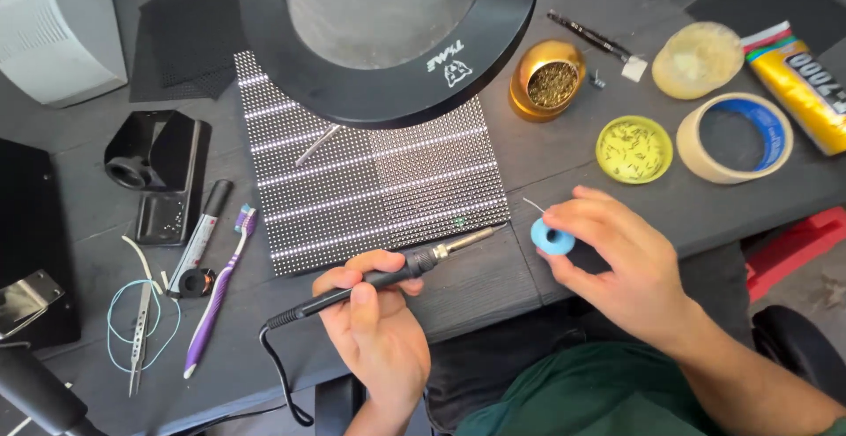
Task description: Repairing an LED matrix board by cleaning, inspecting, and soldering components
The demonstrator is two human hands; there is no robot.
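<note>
Left grip pinching black soldering iron; right grip pinching blue solder spool. Risk: hot tip scorching dotted LED panel.

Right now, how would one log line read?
left hand: holds soldering iron | right hand: holds blue solder spool | LED panel: under magnifier lamp

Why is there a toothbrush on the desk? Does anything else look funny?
The purple toothbrush lies among tools, beside tweezers and a marker: odd for a soldering desk. A thin rod lies loose on the LED panel.
</note>
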